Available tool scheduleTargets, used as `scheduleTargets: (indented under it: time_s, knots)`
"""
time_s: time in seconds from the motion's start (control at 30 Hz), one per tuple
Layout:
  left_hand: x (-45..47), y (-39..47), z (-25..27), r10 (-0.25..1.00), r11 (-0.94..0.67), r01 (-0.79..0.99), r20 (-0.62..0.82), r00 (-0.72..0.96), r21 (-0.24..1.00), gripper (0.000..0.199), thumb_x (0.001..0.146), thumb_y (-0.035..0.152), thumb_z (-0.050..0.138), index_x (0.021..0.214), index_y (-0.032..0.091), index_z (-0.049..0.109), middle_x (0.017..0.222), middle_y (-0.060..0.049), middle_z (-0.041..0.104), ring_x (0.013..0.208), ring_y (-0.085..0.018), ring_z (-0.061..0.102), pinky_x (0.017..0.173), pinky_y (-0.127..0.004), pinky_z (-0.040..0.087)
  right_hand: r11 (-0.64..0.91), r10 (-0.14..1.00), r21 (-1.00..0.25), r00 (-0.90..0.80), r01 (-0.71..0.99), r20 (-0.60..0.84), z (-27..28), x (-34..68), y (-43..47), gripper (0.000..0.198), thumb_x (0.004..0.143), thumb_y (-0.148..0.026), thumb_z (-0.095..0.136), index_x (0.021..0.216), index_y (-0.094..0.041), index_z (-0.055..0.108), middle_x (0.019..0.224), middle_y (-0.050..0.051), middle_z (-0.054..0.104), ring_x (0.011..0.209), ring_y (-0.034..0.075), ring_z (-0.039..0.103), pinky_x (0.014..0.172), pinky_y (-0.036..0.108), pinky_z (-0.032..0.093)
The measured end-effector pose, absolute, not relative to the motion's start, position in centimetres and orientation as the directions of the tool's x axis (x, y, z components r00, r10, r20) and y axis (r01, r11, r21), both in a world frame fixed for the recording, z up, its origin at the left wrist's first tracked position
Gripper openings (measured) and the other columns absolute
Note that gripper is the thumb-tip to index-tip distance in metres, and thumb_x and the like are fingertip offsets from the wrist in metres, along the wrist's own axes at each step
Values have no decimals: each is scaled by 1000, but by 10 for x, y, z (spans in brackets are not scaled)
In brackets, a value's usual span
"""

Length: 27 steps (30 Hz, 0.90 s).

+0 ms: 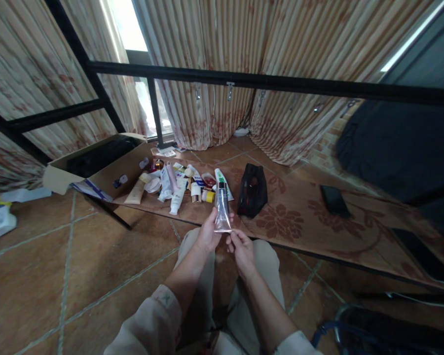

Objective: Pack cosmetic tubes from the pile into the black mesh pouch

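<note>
A silvery squeeze tube [222,209] with a black cap is held upright in front of me, cap pointing away. My left hand [209,234] is wrapped around its lower left side, some fingers behind it. With thumb and index finger, my right hand [241,246] pinches the tube's flat bottom corner. Just beyond it, on a low bench, lie several cosmetics: a white-and-green tube [222,180], a yellow-lidded jar [207,196], a white bottle [196,192], a beige tube [135,191] and a round compact [153,185]. A black mesh pouch [252,190] stands to the right of the tube.
The patterned bench top [299,222] also carries a black phone [335,200] and a dark flat device [424,251] at right. An open cardboard box [129,170] with a black item inside sits at left. A black metal rail [207,78] crosses before the curtains [214,113].
</note>
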<state>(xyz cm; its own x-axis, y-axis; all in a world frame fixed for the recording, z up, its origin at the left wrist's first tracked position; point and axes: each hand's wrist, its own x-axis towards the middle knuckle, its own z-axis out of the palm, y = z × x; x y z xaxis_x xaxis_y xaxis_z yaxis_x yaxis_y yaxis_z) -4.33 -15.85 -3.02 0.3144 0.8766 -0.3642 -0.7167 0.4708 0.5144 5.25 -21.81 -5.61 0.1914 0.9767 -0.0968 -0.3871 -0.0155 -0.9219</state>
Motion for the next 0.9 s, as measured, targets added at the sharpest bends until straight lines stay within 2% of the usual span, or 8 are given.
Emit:
scheduleTargets:
  time_s: [0.67,0.9]
  knots:
    - [-45,-159,-31,883,462,-713,-347,316,527,50,93,47,39,92,7,69,85,-13,71,68,-17,66,61,-26,51,-15,987,-951,147,-310,-63,-55,53,-218,30,77,-48,64,72,-19,61,54,-5,52,40,6,35,41,22,29]
    - [-47,-158,-35,869,492,-696,-347,353,523,52,92,50,39,101,6,67,86,-14,72,64,-19,66,46,-26,47,-17,990,-963,128,-268,-53,-56,52,-219,33,80,-49,61,68,-19,58,54,-5,52,40,6,35,42,22,29]
